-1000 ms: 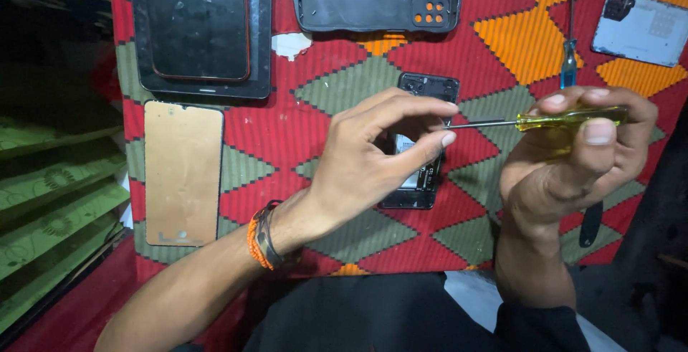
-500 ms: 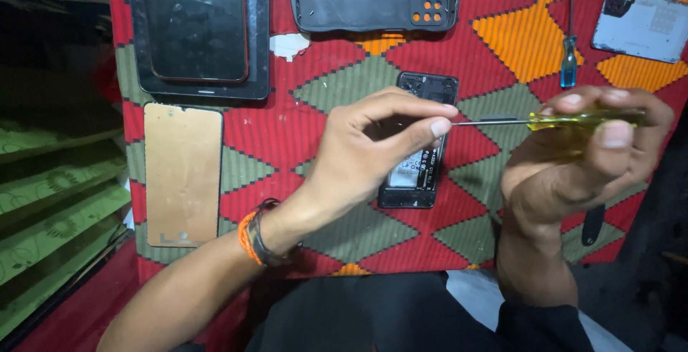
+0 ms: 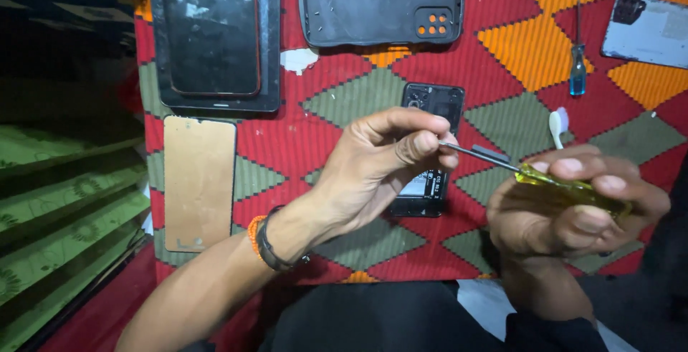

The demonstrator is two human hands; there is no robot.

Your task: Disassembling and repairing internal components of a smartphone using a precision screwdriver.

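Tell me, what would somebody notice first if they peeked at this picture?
Probably the two hands in the middle: the right hand grips a yellow screwdriver while the left hand pinches its metal tip. Under them, an opened black phone lies on a bright red, orange and green patterned cloth. A black back cover lies at the top.

head camera looks steeply down, close over the patterned cloth [image 3: 322, 137].
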